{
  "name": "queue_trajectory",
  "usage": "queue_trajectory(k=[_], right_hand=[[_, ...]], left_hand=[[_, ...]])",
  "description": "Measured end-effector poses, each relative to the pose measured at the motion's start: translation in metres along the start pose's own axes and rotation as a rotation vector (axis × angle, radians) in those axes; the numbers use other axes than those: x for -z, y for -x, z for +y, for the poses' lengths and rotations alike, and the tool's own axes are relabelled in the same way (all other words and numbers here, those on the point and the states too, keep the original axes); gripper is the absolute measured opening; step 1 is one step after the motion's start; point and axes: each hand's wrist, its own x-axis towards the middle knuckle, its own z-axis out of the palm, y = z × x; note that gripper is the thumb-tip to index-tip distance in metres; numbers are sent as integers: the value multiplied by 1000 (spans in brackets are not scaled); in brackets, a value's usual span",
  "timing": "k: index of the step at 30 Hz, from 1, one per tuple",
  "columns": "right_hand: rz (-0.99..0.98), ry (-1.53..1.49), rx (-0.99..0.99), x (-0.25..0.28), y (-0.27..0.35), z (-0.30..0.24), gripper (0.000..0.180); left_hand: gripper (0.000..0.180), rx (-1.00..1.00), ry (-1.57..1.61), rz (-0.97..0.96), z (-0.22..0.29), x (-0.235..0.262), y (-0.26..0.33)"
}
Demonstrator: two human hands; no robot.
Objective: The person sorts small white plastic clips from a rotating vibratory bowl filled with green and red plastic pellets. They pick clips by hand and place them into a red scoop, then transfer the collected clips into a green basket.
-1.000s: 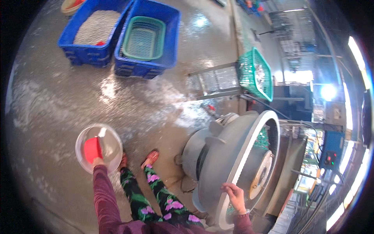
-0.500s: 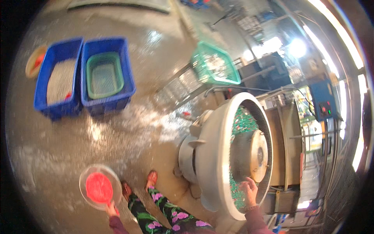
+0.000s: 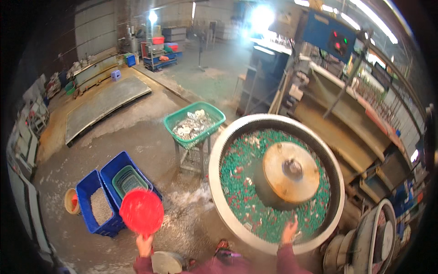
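My left hand (image 3: 145, 246) is closed round the handle of a red plastic dipper (image 3: 141, 211), raised at the lower left. Its round bowl hides part of the blue crates behind. Below it, a pale round bucket (image 3: 166, 262) stands on the floor. At the right, my right hand (image 3: 289, 232) hovers at the near rim of a large round tub machine (image 3: 218, 189), fingers stretched toward the contents and apparently holding nothing. Small green pieces (image 3: 242, 201), mixed with reddish and silvery bits, fill the tub around a rusty-edged centre dome (image 3: 287, 171).
A green basket (image 3: 171, 119) of metal parts stands on a stand (image 3: 194, 157) beyond the tub. Two blue crates (image 3: 84, 182) sit left on the wet floor, one with pale granules, one with a green basket. A second round machine (image 3: 365, 237) is at lower right; a blue control box (image 3: 328, 34) hangs above.
The view has swung up and levelled. My left hand has lifted the red dipper from over the bucket to in front of the blue crates. My right hand stays at the tub's near side.
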Motion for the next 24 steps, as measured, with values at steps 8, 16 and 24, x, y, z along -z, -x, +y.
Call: queue_trajectory(k=[8, 16, 24], right_hand=[[-587, 311, -288, -20, -29, 4, 33], [-392, -98, -448, -20, -36, -65, 26], [-168, -272, -676, -14, -12, -106, 33]], left_hand=[[13, 202, 505, -873, 254, -207, -48], [9, 206, 522, -1397, 364, -419, -10], [22, 232, 288, -1475, 308, -596, -2]])
